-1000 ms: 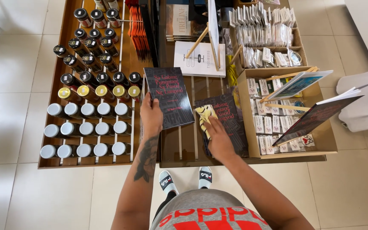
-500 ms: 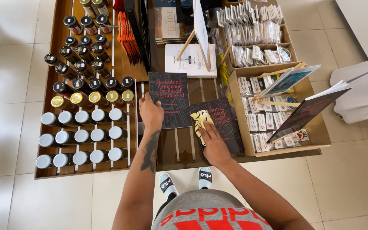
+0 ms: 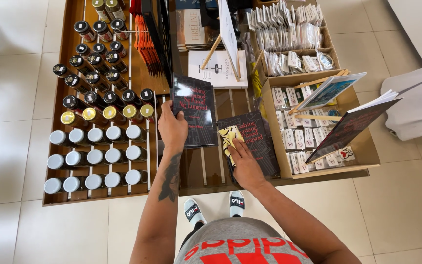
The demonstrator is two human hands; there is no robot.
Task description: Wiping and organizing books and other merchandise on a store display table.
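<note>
At frame centre, the left hand (image 3: 173, 128) grips the lower left edge of a dark book (image 3: 195, 115), lifted over the slatted shelf (image 3: 230, 100). Just right, the right hand (image 3: 244, 164) lies flat, fingers spread, on a second dark book (image 3: 252, 139) beside the cardboard box (image 3: 275, 128). Jars (image 3: 91, 156) crowd the left.

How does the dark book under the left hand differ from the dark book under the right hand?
The left hand lifts the dark book with red lettering by its edge; the right hand presses a yellow cloth on the dark book lying flat. The first sits straighter, the second angled. Both have dark covers.
</note>
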